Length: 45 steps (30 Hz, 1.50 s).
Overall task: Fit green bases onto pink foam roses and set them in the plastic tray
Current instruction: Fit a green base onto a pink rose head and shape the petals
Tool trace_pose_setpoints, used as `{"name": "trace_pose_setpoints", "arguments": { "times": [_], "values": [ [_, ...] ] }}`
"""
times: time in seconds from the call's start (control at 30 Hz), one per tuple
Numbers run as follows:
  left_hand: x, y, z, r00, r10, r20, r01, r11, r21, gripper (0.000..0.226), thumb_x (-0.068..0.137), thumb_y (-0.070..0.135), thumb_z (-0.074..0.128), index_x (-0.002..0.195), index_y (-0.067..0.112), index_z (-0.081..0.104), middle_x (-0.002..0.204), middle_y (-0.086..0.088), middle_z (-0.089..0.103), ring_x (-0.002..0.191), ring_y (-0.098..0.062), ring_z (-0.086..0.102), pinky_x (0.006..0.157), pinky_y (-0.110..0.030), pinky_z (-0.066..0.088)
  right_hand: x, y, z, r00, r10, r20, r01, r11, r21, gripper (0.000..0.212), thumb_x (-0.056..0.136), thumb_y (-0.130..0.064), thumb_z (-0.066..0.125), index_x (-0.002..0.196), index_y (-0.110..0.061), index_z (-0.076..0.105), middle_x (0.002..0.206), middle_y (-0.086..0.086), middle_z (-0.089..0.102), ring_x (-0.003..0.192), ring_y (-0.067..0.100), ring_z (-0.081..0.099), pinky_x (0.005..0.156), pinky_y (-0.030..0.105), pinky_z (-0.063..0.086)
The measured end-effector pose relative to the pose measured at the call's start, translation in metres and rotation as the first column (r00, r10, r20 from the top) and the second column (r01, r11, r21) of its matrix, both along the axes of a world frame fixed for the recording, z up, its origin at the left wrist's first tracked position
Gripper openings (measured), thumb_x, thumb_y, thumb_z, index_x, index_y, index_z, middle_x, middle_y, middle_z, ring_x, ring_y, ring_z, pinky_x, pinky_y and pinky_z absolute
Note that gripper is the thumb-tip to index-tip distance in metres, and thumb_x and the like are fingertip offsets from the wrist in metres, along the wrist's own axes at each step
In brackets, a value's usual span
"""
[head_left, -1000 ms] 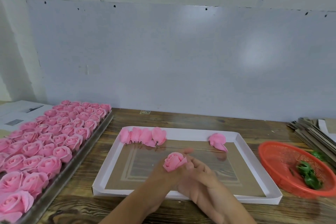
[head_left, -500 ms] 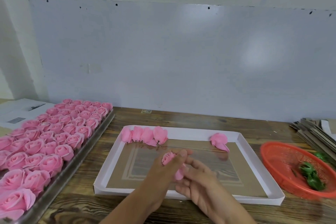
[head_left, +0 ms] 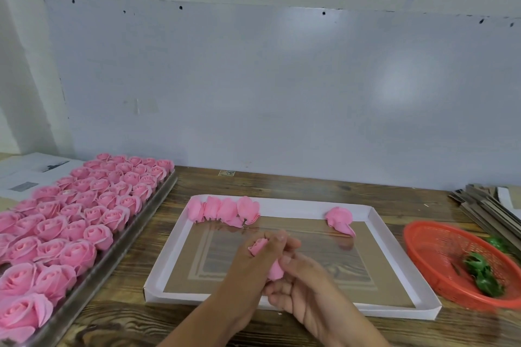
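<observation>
Your hands are together over the near half of the white-rimmed plastic tray [head_left: 375,220], both wrapped round one pink foam rose [head_left: 275,269]. Your left hand [head_left: 253,265] curls its fingers over the top of the bloom, so petals show past your fingertips on the far side and again below, between your two hands. Your right hand [head_left: 304,287] cups the rose from underneath and from the right, fingers bent against it. Whether a green base is already on it cannot be told; your hands hide the underside.

Inside the tray, a row of four pink roses [head_left: 222,210] lies on its side against the far rim near the far left corner, the blooms touching one another. One more pink rose [head_left: 339,220] lies alone near the tray's far right corner, well apart from the row.

To the left of the tray, a long metal tray [head_left: 124,242] sits on the dark wooden bench [head_left: 282,183], packed with rows of upright pink roses [head_left: 73,222]. To the right of the tray stands a red plastic mesh basket [head_left: 431,248] holding a few green plastic bases [head_left: 479,270]. Beyond the basket, a stack of flat grey boards [head_left: 490,205] lies by the bench's right edge.
</observation>
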<state>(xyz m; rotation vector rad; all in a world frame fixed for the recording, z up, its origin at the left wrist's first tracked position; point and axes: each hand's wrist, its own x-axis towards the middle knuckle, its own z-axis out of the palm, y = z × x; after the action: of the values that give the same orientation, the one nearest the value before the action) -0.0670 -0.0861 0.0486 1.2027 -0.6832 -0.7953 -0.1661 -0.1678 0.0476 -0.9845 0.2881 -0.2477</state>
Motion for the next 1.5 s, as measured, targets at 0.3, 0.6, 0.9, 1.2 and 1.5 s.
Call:
{"name": "trace_pose_setpoints", "arguments": {
  "times": [0.3,0.6,0.9,1.2,1.5],
  "values": [
    [-0.003,0.003,0.006,1.000,0.010,0.026,-0.009,0.999,-0.036,0.034,0.085,0.044,0.062,0.086,0.011,0.070,0.083,-0.004,0.071,0.047,-0.020,0.050,0.038,-0.023,0.038,-0.001,0.001,0.001,0.996,0.074,-0.045,-0.076,0.997,-0.035,0.034,0.087,-0.031,0.064,0.099,0.000,0.067,0.073,0.021,0.062,0.055,0.022,0.059,0.050,0.027,0.049],
    [-0.001,-0.002,0.002,0.998,0.058,0.022,-0.057,0.997,-0.053,0.046,0.085,0.044,0.062,0.090,-0.001,0.067,0.076,-0.005,0.069,0.066,-0.021,0.060,0.057,-0.030,0.047,0.003,0.002,-0.001,1.000,0.006,-0.031,-0.006,1.000,-0.005,0.040,0.084,-0.021,0.071,0.115,0.002,0.062,0.076,0.016,0.063,0.058,0.019,0.061,0.053,0.027,0.053],
    [0.010,0.001,-0.001,0.976,-0.070,0.205,0.102,0.983,-0.150,0.019,0.079,0.033,0.082,0.093,0.024,0.072,0.075,-0.021,0.066,0.065,-0.026,0.061,0.061,-0.029,0.057,-0.002,-0.008,0.000,0.992,-0.118,-0.046,0.114,0.990,-0.081,0.041,0.085,-0.042,0.067,0.085,-0.002,0.073,0.063,0.016,0.058,0.046,0.019,0.053,0.041,0.024,0.041],
    [0.016,0.001,-0.004,0.947,0.001,0.320,0.038,0.993,-0.114,0.024,0.076,0.028,0.084,0.099,0.028,0.075,0.094,-0.008,0.076,0.088,-0.017,0.071,0.082,-0.028,0.056,-0.003,-0.010,0.000,0.920,-0.386,-0.072,0.327,0.854,-0.405,0.051,0.067,-0.059,0.063,0.077,-0.009,0.068,0.067,0.011,0.064,0.054,0.018,0.058,0.045,0.026,0.045],
    [0.017,0.000,-0.003,0.956,-0.043,0.289,0.062,0.996,-0.059,0.033,0.085,0.018,0.079,0.110,0.038,0.075,0.113,0.001,0.076,0.109,-0.019,0.071,0.091,-0.026,0.056,-0.008,-0.015,-0.002,0.872,-0.476,0.118,0.474,0.757,-0.450,0.022,0.089,-0.005,0.064,0.091,-0.022,0.078,0.087,0.007,0.075,0.072,0.014,0.068,0.060,0.024,0.056]
  ]
}}
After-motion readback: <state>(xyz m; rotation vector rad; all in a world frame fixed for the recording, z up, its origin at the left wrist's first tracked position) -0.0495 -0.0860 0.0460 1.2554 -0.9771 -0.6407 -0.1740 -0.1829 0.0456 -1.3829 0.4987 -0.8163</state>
